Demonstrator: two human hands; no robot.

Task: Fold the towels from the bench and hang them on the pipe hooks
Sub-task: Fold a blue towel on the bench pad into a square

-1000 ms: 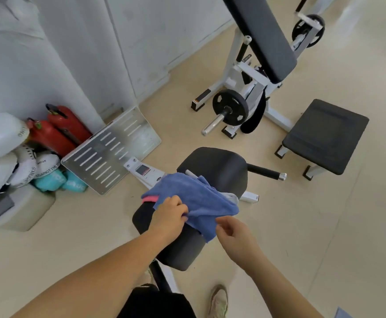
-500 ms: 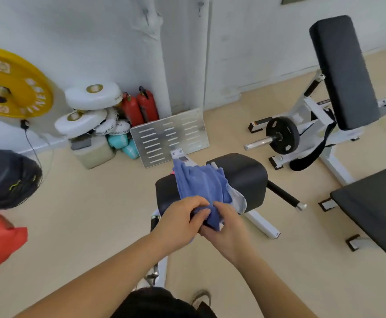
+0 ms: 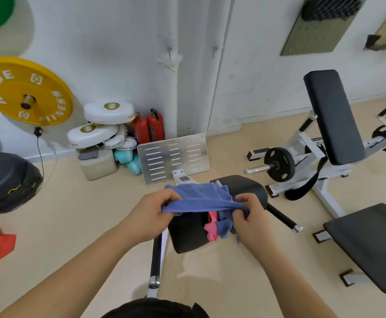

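A blue towel is stretched flat between my two hands, lifted just above the black padded bench seat. My left hand pinches its left edge and my right hand pinches its right edge. Under it, on the seat, lie a pink towel and another blue cloth, partly hidden. Straight ahead a white vertical pipe runs up the wall with a small hook on it. A second hook sits on the pipe to the right.
A slotted metal plate leans at the pipe's foot, beside red extinguishers and white pads. A yellow weight plate hangs on the left wall. A white weight machine and black seat stand right. Black handle bars stick out from the bench.
The view has tilted up toward the wall and pipes. My hands have drawn apart, spreading the blue towel and lifting it off the seat, uncovering the pink towel beneath.
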